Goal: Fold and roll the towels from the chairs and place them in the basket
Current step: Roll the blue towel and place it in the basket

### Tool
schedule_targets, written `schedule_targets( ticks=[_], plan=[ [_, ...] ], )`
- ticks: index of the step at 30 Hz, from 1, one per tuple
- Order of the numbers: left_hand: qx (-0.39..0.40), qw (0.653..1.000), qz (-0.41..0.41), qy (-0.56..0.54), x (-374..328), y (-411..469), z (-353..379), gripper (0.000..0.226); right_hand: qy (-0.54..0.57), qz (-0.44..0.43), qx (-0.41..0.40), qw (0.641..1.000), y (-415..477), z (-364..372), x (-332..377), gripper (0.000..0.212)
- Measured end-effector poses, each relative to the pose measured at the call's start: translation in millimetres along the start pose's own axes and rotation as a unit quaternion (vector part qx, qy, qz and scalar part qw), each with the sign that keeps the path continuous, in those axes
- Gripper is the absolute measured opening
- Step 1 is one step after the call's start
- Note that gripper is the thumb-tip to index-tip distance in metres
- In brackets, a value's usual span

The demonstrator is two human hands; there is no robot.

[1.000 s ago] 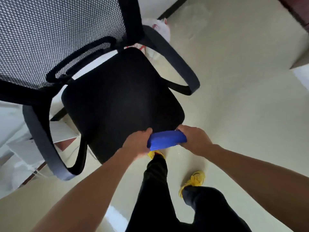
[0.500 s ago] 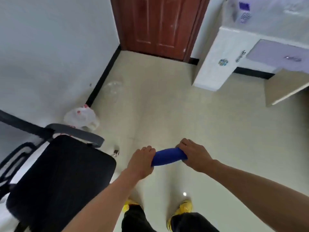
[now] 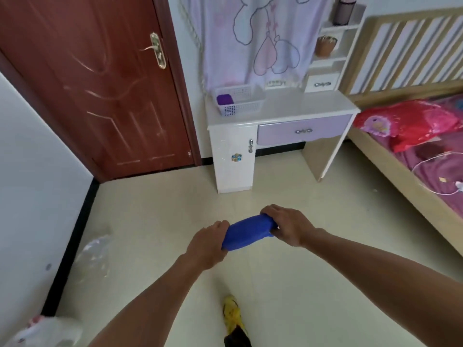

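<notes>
Rolled blue towel held midair; white basket holds purple roll.

I'm looking into a home bedroom: a slatted wooden bed with pink bedding, a white-and-lilac desk, and a red-brown door.

Both bare forearms reach toward twelve o'clock, the left hand and right hand each clenched around one end of a rolled blue cloth towel.
</notes>
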State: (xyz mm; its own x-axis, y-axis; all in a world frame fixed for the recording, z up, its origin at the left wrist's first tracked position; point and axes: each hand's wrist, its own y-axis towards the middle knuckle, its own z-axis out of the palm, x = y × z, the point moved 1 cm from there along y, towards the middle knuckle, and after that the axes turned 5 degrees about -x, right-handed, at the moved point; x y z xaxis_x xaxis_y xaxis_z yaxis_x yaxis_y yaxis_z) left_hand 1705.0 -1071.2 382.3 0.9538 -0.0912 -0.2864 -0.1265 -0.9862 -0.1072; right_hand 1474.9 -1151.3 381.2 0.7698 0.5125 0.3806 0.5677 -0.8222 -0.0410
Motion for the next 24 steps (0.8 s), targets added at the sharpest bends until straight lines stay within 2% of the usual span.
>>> schedule_targets(
  ticks=[6, 13, 19, 24],
  plan=[
    [-0.025, 0.997, 0.064, 0.022, 20.1, 151.4, -28.0, 0.032, -0.042, 0.037, -0.025, 0.998, 116.1, -46.1, -67.6, 0.035],
    [-0.044, 0.99, 0.116, 0.061, 30.4, 302.0, -89.1, 0.038, -0.031, 0.075, -0.063, 0.995, 228.3, -110.5, -120.5, 0.039],
    [-0.046, 0.991, 0.12, 0.046, 28.4, 415.7, -106.4, 0.045, -0.014, 0.095, -0.073, 0.993, 315.6, -152.6, -182.3, 0.036],
    [-0.038, 0.997, 0.056, -0.04, 35.7, 526.3, -110.4, 0.034, 0.018, 0.088, -0.057, 0.994, 419.1, -179.9, -250.8, 0.037]
  ],
)
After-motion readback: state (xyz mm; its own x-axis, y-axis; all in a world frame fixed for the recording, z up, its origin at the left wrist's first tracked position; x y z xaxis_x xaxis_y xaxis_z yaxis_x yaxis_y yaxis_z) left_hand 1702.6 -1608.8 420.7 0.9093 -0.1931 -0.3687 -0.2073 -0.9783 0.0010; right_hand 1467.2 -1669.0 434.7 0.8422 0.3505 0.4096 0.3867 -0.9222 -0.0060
